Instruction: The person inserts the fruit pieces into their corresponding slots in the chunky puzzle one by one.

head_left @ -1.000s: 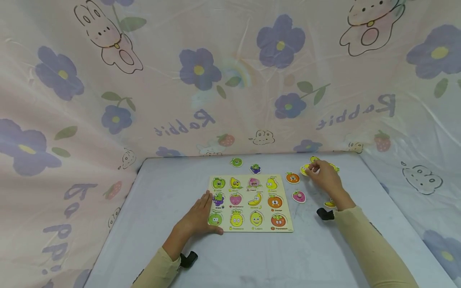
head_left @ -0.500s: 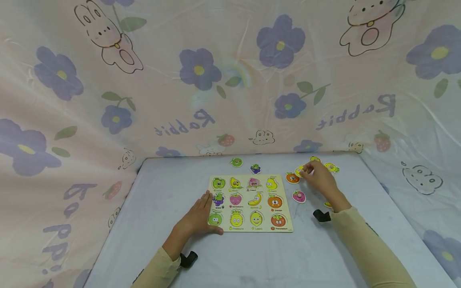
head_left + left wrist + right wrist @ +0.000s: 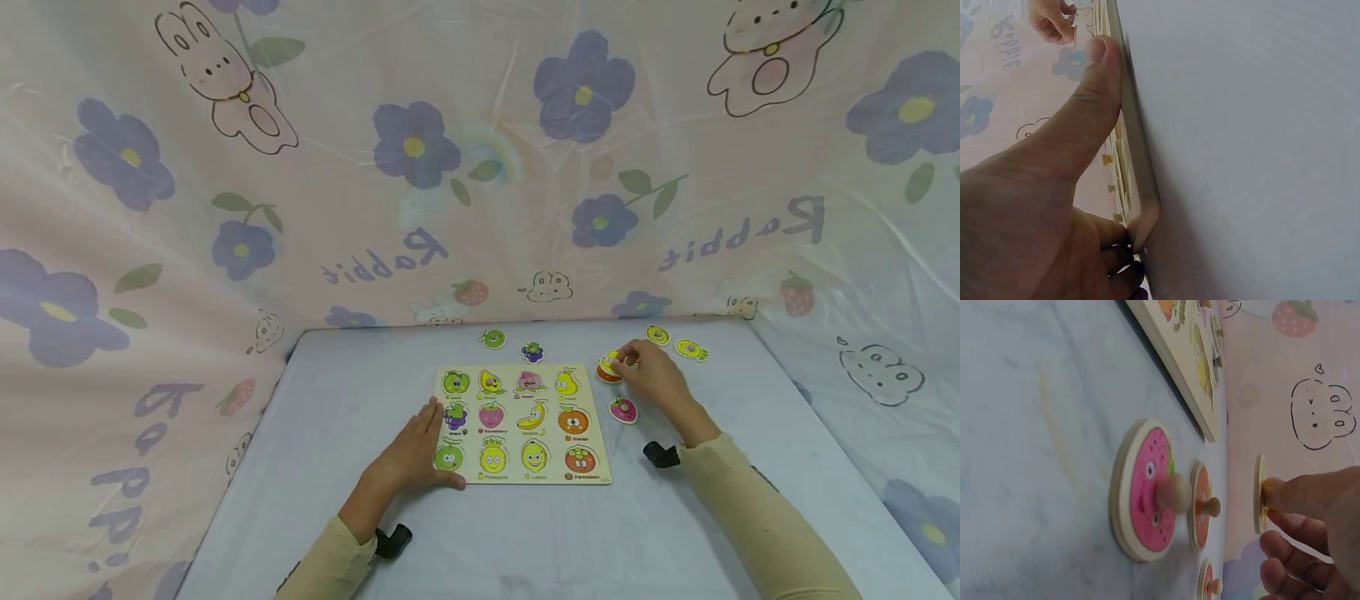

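The fruit puzzle board (image 3: pixel 512 483) lies flat on the table. Its left edge and near-left corner are braced by my left hand (image 3: pixel 408 454), with the fingers extended along the side; in the left wrist view the thumb (image 3: pixel 1094 94) presses the board's front edge. My right hand (image 3: pixel 658 379) pinches a yellow knobbed puzzle piece (image 3: pixel 608 361) above the orange piece (image 3: pixel 606 377). Seen edge-on in the right wrist view, this yellow piece (image 3: pixel 1260 494) is clear of the table; its fruit picture is hidden there. Nearby lies the strawberry piece (image 3: pixel 1147 494), its knob up.
Behind the board are a round green piece (image 3: pixel 492 338) and a grape piece (image 3: pixel 532 352). A round yellow piece (image 3: pixel 657 335) and a pineapple piece (image 3: pixel 691 349) lie beyond my right hand. A patterned cloth (image 3: pixel 480 208) hangs at the table's back edge.
My right hand has carried the yellow piece left and slightly nearer, from beside the orange piece to over it. My left hand and the board have stayed put.
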A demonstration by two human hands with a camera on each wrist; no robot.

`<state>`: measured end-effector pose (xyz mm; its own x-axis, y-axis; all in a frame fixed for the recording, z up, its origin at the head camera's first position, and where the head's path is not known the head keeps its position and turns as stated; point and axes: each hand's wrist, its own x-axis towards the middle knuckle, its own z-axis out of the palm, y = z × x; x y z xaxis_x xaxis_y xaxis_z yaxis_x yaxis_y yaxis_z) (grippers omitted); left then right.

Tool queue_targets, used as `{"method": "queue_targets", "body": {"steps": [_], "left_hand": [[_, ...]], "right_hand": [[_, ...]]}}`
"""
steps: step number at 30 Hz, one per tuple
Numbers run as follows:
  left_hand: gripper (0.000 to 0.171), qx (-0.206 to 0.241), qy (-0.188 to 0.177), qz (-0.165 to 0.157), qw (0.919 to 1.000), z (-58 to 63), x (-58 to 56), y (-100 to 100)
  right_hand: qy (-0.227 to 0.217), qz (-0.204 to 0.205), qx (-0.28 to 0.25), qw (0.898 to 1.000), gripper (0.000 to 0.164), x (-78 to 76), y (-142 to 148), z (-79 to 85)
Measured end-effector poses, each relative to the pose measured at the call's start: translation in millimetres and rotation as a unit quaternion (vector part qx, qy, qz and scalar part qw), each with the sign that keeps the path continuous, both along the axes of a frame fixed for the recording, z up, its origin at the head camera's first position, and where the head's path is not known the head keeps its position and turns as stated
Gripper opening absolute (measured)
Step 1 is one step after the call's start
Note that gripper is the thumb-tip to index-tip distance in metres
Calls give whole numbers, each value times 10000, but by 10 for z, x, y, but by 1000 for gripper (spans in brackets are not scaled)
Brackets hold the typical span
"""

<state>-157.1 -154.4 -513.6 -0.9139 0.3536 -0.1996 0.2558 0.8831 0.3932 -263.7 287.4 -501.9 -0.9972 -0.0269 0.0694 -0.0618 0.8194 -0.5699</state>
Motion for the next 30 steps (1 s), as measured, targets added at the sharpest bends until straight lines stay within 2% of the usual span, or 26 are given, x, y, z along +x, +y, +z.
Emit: {"method": "queue_targets", "body": {"steps": [10,23,30], "left_hand": [[138,-54,26,-62,10000,2,-14,1],[138,-21,42,-31,10000,-8,-19,1],[138,-113,52,-115,9999,-7,-15,-8]], "right_hand": [[9,163,122,9998,23,-9,-114,-70],[-63,392,53,9992,22,71,-289,-46],[-25,533,18,9986,20,79,-368,-72]]}}
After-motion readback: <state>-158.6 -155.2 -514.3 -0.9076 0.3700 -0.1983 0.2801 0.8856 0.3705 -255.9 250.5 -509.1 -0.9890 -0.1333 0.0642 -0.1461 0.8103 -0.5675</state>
